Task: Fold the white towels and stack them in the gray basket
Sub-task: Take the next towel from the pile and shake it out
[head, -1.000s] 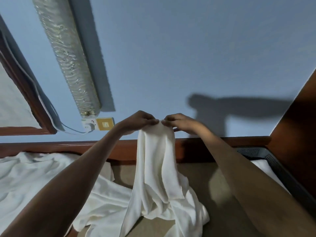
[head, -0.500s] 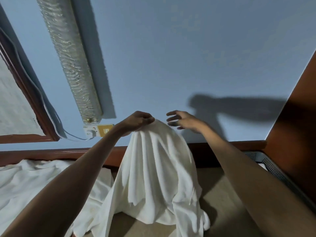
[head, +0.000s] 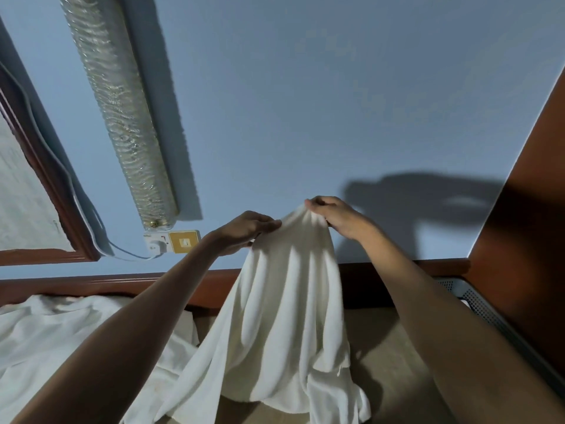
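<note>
Both grips are holding cloth: the left hand [head: 247, 231] and right hand [head: 339, 220] are pinching the raised top of a white towel [head: 284, 316], which is draping down onto the beige surface [head: 382, 347], left of the gray basket [head: 477, 304].

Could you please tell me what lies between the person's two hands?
In the head view, the gathered top of the white towel spans the gap between the left hand and the right hand. Both hands pinch it.

One wide-angle camera on the person's head looks forward at close range toward the blue wall [head: 305, 117].
</note>
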The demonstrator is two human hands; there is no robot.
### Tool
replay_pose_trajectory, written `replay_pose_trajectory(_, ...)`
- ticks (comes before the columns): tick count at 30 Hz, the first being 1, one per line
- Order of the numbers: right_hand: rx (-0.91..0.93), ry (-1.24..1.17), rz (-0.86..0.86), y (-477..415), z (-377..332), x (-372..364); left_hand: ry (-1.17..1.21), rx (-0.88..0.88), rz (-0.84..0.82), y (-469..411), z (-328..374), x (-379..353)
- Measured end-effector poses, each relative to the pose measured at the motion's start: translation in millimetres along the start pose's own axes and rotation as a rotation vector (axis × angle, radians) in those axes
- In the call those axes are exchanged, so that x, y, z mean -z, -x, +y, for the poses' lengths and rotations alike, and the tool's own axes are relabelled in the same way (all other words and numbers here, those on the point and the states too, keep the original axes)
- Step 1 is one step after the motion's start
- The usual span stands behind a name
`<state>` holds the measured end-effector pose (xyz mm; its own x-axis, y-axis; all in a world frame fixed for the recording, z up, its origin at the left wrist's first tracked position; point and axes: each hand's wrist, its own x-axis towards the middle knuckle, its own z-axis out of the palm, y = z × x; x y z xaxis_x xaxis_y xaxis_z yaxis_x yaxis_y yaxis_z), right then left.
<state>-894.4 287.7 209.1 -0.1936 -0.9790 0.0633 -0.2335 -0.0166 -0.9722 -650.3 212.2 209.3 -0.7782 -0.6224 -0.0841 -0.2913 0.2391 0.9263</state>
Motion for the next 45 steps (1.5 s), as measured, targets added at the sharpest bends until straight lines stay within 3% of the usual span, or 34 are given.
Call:
replay_pose_trajectory(2, 0.043, 0.11, 0.176, -4, -1, 9, 0.008, 0.008, 0.033, 0, -3, 1)
replay_pose_trajectory(4, 0.054, 0.235, 0.205, -4, -1, 14, 0.017, -0.004, 0.056, -2, -2, 3)
replay_pose_trajectory(10, -0.176, 0.486, -0.27, 6, -17, 6, -0.058, -0.112, 0.041, -10, 28, -1)
replay_pose_trajectory(13, -0.144, 0.481, -0.326, 8, -18, -7, -0.089, -0.12, 0.002, -13, 36, -1)
replay_pose_trajectory(17, -0.105, 0.255, -0.307, 11, -11, -2, -0.046, -0.105, -0.035, -12, 30, 9)
replay_pose_trajectory(20, -0.053, 0.082, -0.195, 10, -10, 2, 0.019, -0.046, -0.113, -9, 19, 11)
replay_pose_trajectory(22, -0.01, 0.042, -0.032, 5, -14, 1, 0.049, -0.037, -0.112, -11, 14, 6)
replay_pose_trajectory(25, 0.02, 0.177, 0.333, -5, -16, 4, 0.043, -0.023, -0.069, -11, 9, 5)
replay_pose_trajectory(27, 0.013, 0.305, 0.477, -6, -13, 8, 0.022, -0.018, -0.04, -12, 7, 12)
replay_pose_trajectory(29, -0.012, 0.402, 0.373, -5, -12, 11, 0.031, -0.014, -0.021, -13, 8, 21)
replay_pose_trajectory(33, -0.139, 0.402, -0.179, -3, -25, -8, 0.057, -0.052, -0.01, -18, 19, 28)
replay_pose_trajectory(35, -0.177, 0.393, -0.301, -4, -32, -23, 0.024, -0.075, -0.025, -20, 24, 28)
replay_pose_trajectory(41, -0.108, 0.214, -0.299, -9, -37, -22, 0.081, -0.067, -0.035, -18, 16, 42)
replay_pose_trajectory(45, -0.019, 0.052, -0.039, -16, -41, -19, 0.205, -0.069, -0.017, -10, 3, 43)
